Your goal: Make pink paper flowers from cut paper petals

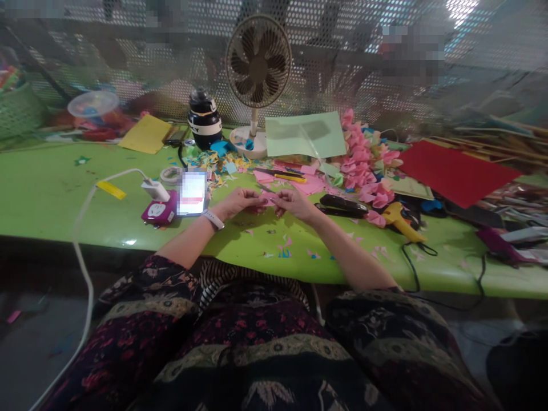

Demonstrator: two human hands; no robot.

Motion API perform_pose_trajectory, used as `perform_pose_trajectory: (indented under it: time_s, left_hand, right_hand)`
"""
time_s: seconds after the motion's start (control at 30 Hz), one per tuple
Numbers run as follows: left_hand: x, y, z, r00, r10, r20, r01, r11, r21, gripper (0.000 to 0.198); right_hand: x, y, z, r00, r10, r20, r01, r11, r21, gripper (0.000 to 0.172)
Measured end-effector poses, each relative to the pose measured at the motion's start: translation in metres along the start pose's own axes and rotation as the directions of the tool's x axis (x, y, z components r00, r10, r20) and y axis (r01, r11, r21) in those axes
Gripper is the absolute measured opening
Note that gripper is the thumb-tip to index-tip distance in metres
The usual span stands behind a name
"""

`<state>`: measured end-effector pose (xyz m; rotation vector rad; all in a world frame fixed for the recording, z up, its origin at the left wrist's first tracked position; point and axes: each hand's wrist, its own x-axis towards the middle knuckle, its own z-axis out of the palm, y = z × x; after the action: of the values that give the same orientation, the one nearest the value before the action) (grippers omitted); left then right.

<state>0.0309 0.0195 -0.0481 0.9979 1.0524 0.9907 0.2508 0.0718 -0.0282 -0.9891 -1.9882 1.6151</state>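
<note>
A small piece of pink paper (269, 197) is held between my two hands, above the green tabletop. My left hand (245, 202), with a pale watch band at its wrist, pinches the paper's left side. My right hand (293, 205) has its fingers closed on the other side. A thin grey pointed thing (264, 187) shows just behind the paper; its kind is unclear. Beyond the hands lie more pink paper sheets (311, 185) and a yellow cutter (291, 178). A black stapler (342, 205) rests to the right of my right hand.
A lit phone (192, 194) and a purple socket box (160, 212) with a white charger stand left. Behind are a black bottle (205, 123), a fan (258, 63) and paper scraps (218, 165). Pink paper flowers (359, 157), a yellow glue gun (402, 220) and red paper (460, 171) lie right.
</note>
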Motion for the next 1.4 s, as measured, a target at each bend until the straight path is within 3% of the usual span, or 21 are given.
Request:
perform_pose_trajectory:
  time_s: [0.8, 1.03, 1.2, 1.4]
  left_hand:
    - [-0.003, 0.003, 0.002, 1.000, -0.006, -0.009, 0.007, 0.999, 0.034, 0.026]
    - [-0.002, 0.004, -0.001, 1.000, 0.000, -0.030, 0.000, 1.000, 0.029, 0.029]
    - [0.000, 0.004, -0.001, 0.999, -0.027, -0.040, 0.028, 0.999, 0.021, 0.028]
    - [0.000, 0.006, -0.002, 0.995, -0.058, -0.077, 0.060, 0.998, 0.015, 0.019]
  right_hand:
    - [0.004, 0.007, 0.001, 1.000, -0.006, -0.013, 0.006, 1.000, 0.016, 0.022]
    - [0.005, 0.006, 0.003, 0.996, 0.027, -0.083, -0.025, 0.999, 0.028, 0.016]
    - [0.012, 0.019, -0.001, 0.998, 0.003, -0.063, 0.000, 0.999, 0.046, 0.021]
    - [0.015, 0.026, -0.004, 0.999, -0.026, 0.026, 0.024, 0.997, 0.068, 0.009]
